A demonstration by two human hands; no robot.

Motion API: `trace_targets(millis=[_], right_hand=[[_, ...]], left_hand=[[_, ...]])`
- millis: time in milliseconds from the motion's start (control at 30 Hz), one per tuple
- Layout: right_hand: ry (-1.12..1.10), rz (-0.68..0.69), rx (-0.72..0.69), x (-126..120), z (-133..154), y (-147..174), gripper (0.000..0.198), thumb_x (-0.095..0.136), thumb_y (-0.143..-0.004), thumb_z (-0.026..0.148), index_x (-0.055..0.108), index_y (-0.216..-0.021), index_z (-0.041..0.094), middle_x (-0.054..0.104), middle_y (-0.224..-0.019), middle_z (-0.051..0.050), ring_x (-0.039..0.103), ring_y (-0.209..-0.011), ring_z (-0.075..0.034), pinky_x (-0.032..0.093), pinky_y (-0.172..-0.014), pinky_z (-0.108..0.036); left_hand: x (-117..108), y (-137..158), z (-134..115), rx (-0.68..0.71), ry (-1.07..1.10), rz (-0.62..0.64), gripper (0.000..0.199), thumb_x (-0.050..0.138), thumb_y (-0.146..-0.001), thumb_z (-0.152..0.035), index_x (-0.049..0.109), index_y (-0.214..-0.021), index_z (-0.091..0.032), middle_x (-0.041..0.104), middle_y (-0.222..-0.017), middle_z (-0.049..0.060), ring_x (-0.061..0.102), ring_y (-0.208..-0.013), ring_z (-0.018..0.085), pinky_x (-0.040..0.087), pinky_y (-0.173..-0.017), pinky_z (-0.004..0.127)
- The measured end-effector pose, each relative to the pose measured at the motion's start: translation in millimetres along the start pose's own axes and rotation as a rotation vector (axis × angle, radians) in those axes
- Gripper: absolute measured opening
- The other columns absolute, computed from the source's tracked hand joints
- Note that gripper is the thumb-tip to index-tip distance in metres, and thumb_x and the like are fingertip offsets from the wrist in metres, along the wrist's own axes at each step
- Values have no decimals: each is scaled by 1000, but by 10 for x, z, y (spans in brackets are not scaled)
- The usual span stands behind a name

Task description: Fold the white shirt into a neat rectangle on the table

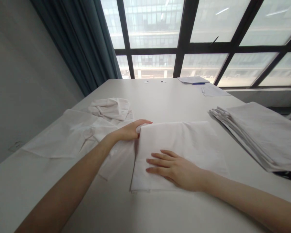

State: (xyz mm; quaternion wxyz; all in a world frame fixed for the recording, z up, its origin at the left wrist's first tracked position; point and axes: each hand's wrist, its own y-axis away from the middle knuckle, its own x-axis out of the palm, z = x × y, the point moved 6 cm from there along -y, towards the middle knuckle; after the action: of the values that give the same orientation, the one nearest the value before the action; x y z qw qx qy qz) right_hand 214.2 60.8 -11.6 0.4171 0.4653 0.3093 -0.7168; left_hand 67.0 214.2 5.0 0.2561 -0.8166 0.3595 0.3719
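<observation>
Tabletop (160, 97): white, set before dark-framed windows (152, 26).
Folded cloth (196, 139): lies flat in front of you, between loose cloth (111, 108) on the left and a cloth stack (269, 129) on the right.
Left hand (128, 131): your fingers part-curled at its far left corner; you cannot tell whether they pinch it.
Right hand (181, 170): your fingers extended, slightly spread, resting on its top, grasping nothing.
Alignment: longer visible side runs left to right; near edge faces you.
</observation>
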Motion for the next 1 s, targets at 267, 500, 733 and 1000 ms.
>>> trace_targets(millis=[267, 500, 733, 1000], right_hand=[[-55, 73, -40, 40, -14, 68, 45, 30, -104, 26, 38, -148, 28, 36, -155, 1, 25, -145, -18, 13, -120, -43], [-87, 85, -58, 38, -1, 55, 45, 32, -103, 25, 38, -148, 28, 35, -155, 1, 25, -145, -17, 14, -120, -41], [-94, 81, -62, 51, -12, 66, 47, 33, -102, 23, 36, -149, 29, 35, -156, 1, 24, -145, -17, 14, -120, -42], [-86, 72, -59, 52, -9, 56, 46, 33, -103, 24, 38, -148, 28, 36, -155, 1, 26, -145, -16, 14, -120, -40]], left_hand=[[68, -43, 109, 0, -298, -105, 37, 45, -85, -10, 68, -112, -20, 71, -110, 6, 64, -101, 19, 46, -90, 29], [-29, -57, 405, -148, -254, -322, 25, 51, -80, -14, 75, -85, -18, 72, -90, 5, 60, -90, 19, 45, -88, 31], [-100, -14, 502, -351, -55, -340, 26, 55, -70, -23, 76, -83, -15, 71, -88, 5, 60, -74, 16, 47, -70, 26], [-339, 0, 125, -407, 13, -221, 44, 48, -73, -18, 71, -111, -15, 71, -111, 6, 64, -102, 22, 48, -92, 31]])
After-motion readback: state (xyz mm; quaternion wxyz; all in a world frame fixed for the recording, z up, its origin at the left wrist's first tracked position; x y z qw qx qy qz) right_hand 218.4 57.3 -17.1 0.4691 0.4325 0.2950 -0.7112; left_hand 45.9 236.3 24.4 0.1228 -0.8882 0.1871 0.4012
